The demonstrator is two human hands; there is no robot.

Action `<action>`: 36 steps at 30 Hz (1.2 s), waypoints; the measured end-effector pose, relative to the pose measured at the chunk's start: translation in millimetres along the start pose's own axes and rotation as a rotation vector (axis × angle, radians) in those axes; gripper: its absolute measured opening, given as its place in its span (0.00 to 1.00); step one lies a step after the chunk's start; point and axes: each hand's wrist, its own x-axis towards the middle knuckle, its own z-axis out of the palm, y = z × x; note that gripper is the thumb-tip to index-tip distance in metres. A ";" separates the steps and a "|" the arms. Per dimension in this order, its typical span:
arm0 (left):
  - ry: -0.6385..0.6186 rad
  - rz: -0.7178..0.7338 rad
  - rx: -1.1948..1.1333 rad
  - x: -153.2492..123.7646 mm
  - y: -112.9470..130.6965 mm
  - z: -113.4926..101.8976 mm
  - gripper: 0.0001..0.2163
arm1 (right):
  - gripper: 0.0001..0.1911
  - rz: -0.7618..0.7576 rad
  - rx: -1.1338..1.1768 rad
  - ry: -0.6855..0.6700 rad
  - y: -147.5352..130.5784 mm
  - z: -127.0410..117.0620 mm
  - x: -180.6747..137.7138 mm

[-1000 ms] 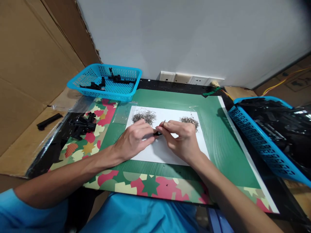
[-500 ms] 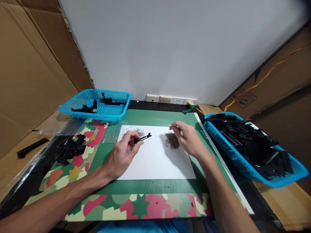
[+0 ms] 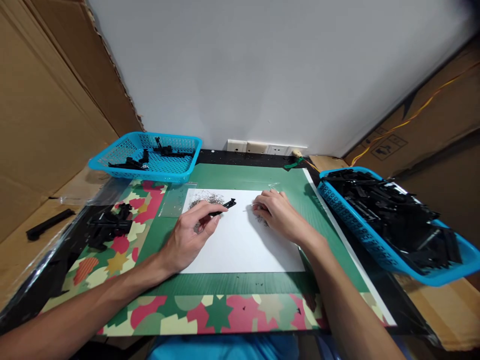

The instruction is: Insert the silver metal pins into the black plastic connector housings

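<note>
My left hand (image 3: 191,235) rests on a white sheet (image 3: 240,245) and pinches a small black plastic part (image 3: 225,205) between thumb and fingers. Behind that hand lies a heap of tiny metal springs (image 3: 204,200). My right hand (image 3: 275,215) lies over a second heap of springs (image 3: 262,220) at the sheet's right side, fingers bent together in a pinch on the pile; what they hold is too small to make out.
A blue basket (image 3: 148,157) with a few black parts stands at the back left. A larger blue basket (image 3: 382,245) full of black parts sits at the right. Loose black parts (image 3: 108,225) lie on the patterned mat (image 3: 225,315). Wall sockets (image 3: 262,148) line the back edge.
A second ago both hands met over the black part. The right hand then let go, moved right and came down onto the right spring heap. The left hand kept the part.
</note>
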 end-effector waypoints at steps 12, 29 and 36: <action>-0.013 0.024 -0.155 -2.4 2.2 1.3 0.10 | 0.11 0.066 0.936 0.132 -31.9 -8.6 1.5; 0.136 -0.025 -0.277 1.9 4.4 6.0 0.07 | 0.10 0.050 1.209 0.181 -80.9 37.5 6.4; 0.153 -0.034 -0.292 1.9 2.0 7.0 0.08 | 0.11 0.056 1.076 0.129 -75.8 28.1 5.5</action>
